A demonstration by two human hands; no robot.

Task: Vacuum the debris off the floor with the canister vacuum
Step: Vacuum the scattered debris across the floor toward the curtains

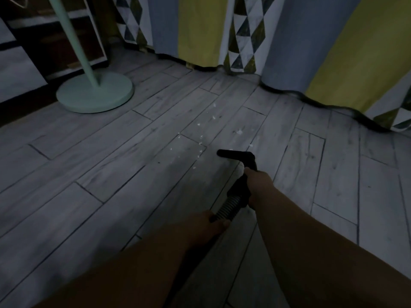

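- A pale green lamp stand (94,94) sits on the floor (111,174) at the far left, its round base flat and its pole leaning up out of view in front of a dark cabinet (55,41).
- The left hand (206,225) reaches in from the lower edge. Its fingers (223,223) are curled round the ribbed hose (229,206) at the lower end of the visible stretch.
- Small white bits of debris (201,136) lie scattered on the grey planks near the middle. The trail runs from just beside the nozzle up towards the curtain.
- The black nozzle (235,154) is held low over the floor, with its tip pointing left at the near end of the debris.
- The right hand (259,183) grips the black handle just behind the nozzle, with its fingers (249,176) wrapped closed around it.
- A curtain (333,52) in yellow, blue-grey and triangle-patterned panels hangs along the back and right, its hem touching the floor.
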